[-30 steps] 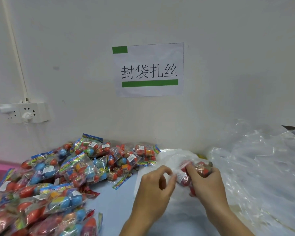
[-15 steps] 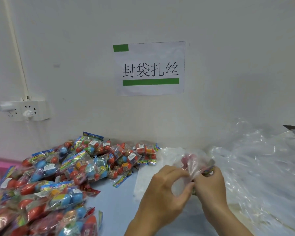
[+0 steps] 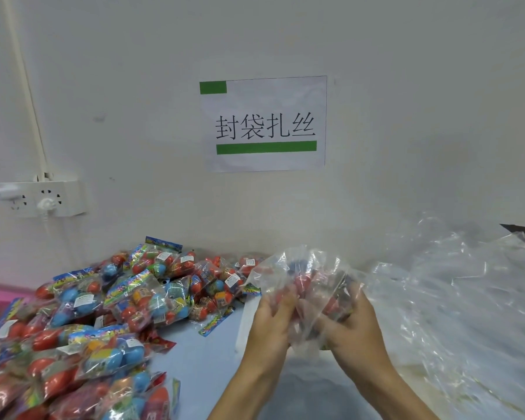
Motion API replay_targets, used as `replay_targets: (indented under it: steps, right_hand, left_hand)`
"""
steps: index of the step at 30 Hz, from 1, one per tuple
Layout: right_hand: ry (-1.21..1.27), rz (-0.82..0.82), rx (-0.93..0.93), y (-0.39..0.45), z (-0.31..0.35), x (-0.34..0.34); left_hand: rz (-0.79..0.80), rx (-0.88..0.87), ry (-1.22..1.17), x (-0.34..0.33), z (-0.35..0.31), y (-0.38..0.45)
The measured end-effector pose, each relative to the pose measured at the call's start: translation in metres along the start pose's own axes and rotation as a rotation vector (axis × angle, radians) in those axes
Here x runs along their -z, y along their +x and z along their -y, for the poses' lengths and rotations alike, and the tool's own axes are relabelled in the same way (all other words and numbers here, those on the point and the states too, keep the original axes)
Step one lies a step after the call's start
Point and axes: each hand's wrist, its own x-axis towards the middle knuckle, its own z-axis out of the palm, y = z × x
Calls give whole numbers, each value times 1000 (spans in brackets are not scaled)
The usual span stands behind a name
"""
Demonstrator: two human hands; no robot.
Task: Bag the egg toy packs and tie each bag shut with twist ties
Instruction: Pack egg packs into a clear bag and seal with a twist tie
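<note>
Both hands hold one clear plastic bag above the table, a little right of centre. Inside it I see an egg toy pack with red eggs, partly blurred by the film. My left hand grips the bag's left side, fingers curled into the plastic. My right hand grips its right side and lower part. The bag's mouth points up and stands loose. A big heap of egg toy packs, red and blue eggs under colourful header cards, covers the left of the table. No twist tie is visible.
A pile of crumpled clear plastic bags fills the right side. The light blue table shows between the heap and my arms. A white wall with a paper sign is straight ahead, a power strip at its left.
The pack, held bare beside the bag a second ago, now sits inside it. Both hands have risen slightly and spread the plastic upward around the pack.
</note>
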Motion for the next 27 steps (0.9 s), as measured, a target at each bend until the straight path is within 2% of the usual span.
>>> replay_targets:
  steps: [4,7,10,12,15,17,20,22,24,27]
  right_hand:
    - [-250,-197,92,-1,-2,0]
    - [-242,-349,109,-1,-3,-3]
    - [-169,-381,56,1,-5,-3]
    - [-92,-323,24,3,-5,1]
    - [32,-188,-10,3,-3,5]
    - [57,-119,-42,3,-4,4]
    - [49,-20,-119,3,-7,-1]
    - [-95,-65,-114,4,-10,1]
    - [-246,-202,-105,4,-11,6]
    - [-239,-247,-130,4,-6,6]
  left_hand:
    - [-7,18,80,-1,5,1]
    - [34,77,128,-2,6,0]
    - [33,131,95,1,3,-1]
    - [-55,121,16,3,-1,-2]
    - [-229,-146,54,15,-10,0]
    - [-225,-280,116,21,-15,1]
    - [-261,-388,263,21,-17,2]
    - [-349,-449,269,23,-16,2]
    - [-406,-478,246,24,-19,2]
    - [-467,-490,231,23,-21,3]
